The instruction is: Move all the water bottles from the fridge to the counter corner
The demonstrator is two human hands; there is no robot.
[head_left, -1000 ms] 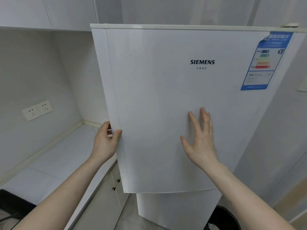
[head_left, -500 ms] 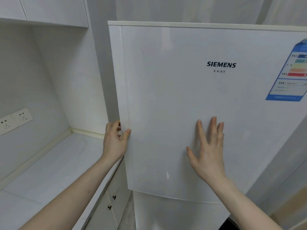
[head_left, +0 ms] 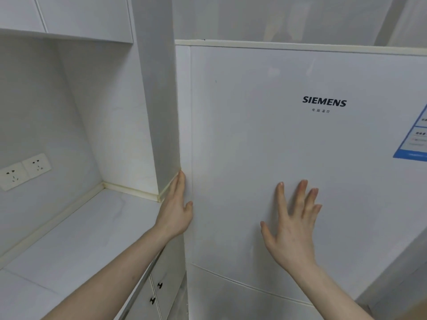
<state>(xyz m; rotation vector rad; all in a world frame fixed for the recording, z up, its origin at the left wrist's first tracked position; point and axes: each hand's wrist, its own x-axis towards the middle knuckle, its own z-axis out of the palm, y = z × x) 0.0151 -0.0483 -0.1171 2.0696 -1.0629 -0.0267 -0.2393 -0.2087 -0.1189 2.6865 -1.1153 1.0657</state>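
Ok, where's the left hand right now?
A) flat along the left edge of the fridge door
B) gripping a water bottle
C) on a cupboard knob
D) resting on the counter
A: the left hand lies with straight fingers along the left edge of the fridge door, and the right hand is spread flat on the door's front; no bottle is in view.
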